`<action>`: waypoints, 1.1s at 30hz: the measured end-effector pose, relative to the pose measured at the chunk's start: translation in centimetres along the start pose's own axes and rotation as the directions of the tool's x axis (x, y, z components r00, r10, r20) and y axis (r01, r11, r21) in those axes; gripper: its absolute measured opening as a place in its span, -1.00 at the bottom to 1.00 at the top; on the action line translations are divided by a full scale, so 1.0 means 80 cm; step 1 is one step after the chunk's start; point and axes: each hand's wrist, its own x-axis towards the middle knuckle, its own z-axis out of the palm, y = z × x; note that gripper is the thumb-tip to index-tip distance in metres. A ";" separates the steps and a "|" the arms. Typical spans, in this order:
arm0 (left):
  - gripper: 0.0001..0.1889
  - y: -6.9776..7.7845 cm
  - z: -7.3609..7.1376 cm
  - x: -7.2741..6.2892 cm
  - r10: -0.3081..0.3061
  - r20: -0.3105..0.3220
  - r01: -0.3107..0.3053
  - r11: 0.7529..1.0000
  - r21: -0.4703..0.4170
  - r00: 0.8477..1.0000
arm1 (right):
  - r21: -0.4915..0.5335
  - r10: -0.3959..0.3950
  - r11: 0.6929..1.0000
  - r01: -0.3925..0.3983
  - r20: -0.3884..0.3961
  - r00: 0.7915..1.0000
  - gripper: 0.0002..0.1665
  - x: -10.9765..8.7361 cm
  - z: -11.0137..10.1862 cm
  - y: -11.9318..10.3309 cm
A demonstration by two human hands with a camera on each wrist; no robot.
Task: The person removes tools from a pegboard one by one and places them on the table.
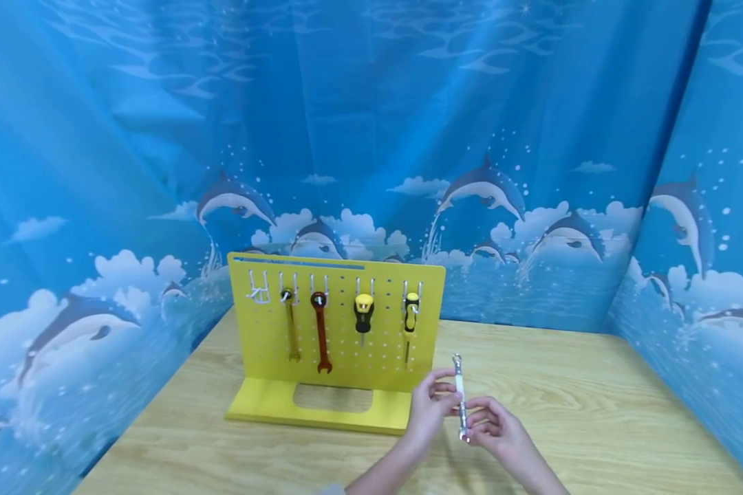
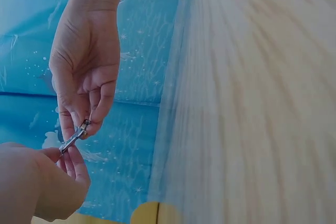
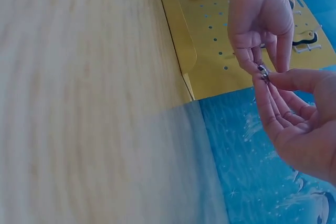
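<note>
A slim silver wrench (image 1: 460, 388) stands nearly upright in the head view, above the table and right of the pegboard. My left hand (image 1: 431, 405) pinches it around the middle from the left. Lower down, the fingers and thumb of my right hand (image 1: 500, 433) pinch it near its bottom end. In the left wrist view the wrench (image 2: 74, 137) slants between the left hand (image 2: 39, 182) and the right hand (image 2: 86, 61). Fingers hide most of the wrench (image 3: 263, 73) in the right wrist view.
A yellow pegboard (image 1: 340, 275) stands on the wooden table (image 1: 563, 392). From its hooks hang a yellowish wrench (image 1: 293, 330), a red wrench (image 1: 322, 333), a short screwdriver (image 1: 363, 316) and a longer screwdriver (image 1: 411, 316). White hooks (image 1: 259, 294) stick out at its left. A dolphin-printed curtain (image 1: 371, 137) surrounds the table.
</note>
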 end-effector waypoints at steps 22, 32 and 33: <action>-0.66 -0.062 0.034 0.021 -0.039 -0.178 0.058 0.993 0.100 0.983 | -0.042 0.221 0.972 -0.231 -0.172 0.960 -0.41 -0.001 -0.022 0.037; -0.68 -0.080 0.033 0.026 0.016 -0.166 0.032 0.958 0.284 0.986 | -0.057 0.261 0.958 -0.280 -0.223 0.939 -0.45 -0.003 -0.024 0.054; -0.68 -0.082 0.032 0.026 0.020 -0.161 0.030 0.953 0.303 0.987 | -0.059 0.262 0.958 -0.281 -0.224 0.939 -0.45 -0.003 -0.024 0.055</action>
